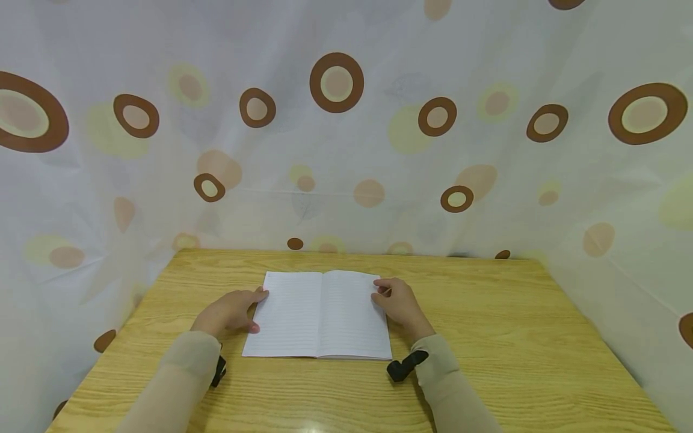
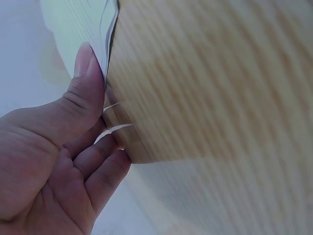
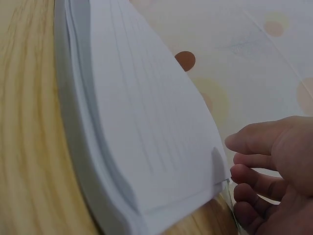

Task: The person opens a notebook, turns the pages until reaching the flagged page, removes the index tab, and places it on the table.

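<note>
A notebook (image 1: 287, 316) with ruled white pages lies open flat on the wooden table. At its left edge, my left hand (image 1: 230, 310) has thumb and forefinger spread apart, both touching the margin. The left wrist view shows that thumb (image 2: 85, 66) laid along the page edge, with the other fingers lower down beside the tabletop. Near the upper right corner is my right hand (image 1: 399, 304), its fingers bent and thumb apart from the forefinger. In the right wrist view, the fingertips (image 3: 239, 172) are right at the corner of the right page (image 3: 161, 122).
The wooden table (image 1: 514, 337) extends on both sides of the notebook. Behind it and at the sides hangs a pale sheet (image 1: 346, 150) with brown and yellow circles. A black strap device (image 1: 407, 365) sits on the right wrist, over a beige sleeve.
</note>
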Demonstrator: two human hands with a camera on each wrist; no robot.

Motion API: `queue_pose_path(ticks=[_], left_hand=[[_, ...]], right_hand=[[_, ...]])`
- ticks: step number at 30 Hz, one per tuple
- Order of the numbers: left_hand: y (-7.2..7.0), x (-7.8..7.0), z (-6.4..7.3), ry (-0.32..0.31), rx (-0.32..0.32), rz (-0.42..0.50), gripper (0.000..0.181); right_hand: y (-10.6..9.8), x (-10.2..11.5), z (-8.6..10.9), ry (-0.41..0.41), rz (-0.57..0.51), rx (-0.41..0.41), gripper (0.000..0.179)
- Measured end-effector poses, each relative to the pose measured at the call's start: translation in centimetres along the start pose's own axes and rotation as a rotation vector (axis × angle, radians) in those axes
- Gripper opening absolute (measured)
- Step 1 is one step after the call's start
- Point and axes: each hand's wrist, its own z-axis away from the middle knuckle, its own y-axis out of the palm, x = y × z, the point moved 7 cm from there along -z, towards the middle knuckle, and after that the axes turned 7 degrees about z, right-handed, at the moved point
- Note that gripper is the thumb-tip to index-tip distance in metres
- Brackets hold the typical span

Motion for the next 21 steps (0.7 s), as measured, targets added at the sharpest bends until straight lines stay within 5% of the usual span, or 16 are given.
queue_pose_path(ticks=[21], left_hand=[[0.16, 0.11, -0.16, 0.002, 0.001, -0.015, 0.084]], right_hand=[[0.86, -0.21, 0.09, -0.045, 0.114, 0.033, 0.042]])
